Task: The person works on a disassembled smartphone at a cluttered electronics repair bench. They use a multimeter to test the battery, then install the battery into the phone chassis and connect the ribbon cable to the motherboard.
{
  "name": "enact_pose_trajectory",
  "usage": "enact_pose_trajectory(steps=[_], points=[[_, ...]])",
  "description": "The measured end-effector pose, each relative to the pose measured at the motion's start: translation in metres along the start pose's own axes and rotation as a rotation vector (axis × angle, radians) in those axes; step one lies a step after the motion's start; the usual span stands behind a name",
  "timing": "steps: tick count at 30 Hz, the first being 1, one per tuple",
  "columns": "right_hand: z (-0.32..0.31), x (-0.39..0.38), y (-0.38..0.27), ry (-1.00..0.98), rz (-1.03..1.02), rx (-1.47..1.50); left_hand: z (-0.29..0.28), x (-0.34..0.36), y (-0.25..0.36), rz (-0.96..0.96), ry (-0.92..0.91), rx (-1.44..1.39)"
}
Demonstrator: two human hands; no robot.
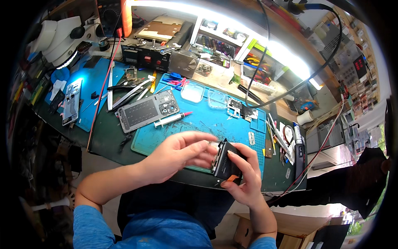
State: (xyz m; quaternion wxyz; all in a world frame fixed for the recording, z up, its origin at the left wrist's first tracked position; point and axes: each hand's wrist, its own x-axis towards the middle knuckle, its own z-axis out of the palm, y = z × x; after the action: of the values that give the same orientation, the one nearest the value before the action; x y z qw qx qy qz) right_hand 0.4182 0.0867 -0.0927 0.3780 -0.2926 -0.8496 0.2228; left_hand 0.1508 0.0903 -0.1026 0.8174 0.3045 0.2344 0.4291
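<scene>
My right hand (247, 176) grips a dark, flat phone part (227, 164) by its edges, held tilted above the front edge of the mat. It has a black face like a battery, a metallic left edge and an orange tab at the lower corner. My left hand (182, 153) reaches in from the left with fingers stretched and apart. Its fingertips come close to the part's left edge; whether they touch it I cannot tell. Beyond my left hand lie a grey phone back frame (147, 111) and a syringe with a pink tip (173, 119).
A blue repair mat (195, 135) covers the bench, with two clear plastic boxes (192, 91) and a phone board (235, 107) on it. Tweezers and pliers (124, 97) lie at left, near another opened phone (72, 101). A black cable (306, 79) loops overhead. Pens and tools (286, 139) crowd the right.
</scene>
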Motion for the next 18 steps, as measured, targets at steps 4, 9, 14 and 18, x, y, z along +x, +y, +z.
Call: enact_pose_trajectory(steps=[4,9,14,18], points=[[-0.004,0.001,0.008,-0.041,-0.073,-0.161,0.002,-0.002,-0.002,-0.113,-0.039,-0.053],[-0.003,0.001,0.000,-0.012,-0.060,-0.242,0.000,-0.002,0.000,-0.099,0.005,0.078],[-0.002,0.003,-0.002,0.009,-0.096,-0.331,-0.003,0.000,0.003,-0.025,0.009,0.314],[-0.002,0.004,-0.003,0.011,-0.112,-0.341,-0.006,0.002,0.000,-0.013,0.002,0.310]])
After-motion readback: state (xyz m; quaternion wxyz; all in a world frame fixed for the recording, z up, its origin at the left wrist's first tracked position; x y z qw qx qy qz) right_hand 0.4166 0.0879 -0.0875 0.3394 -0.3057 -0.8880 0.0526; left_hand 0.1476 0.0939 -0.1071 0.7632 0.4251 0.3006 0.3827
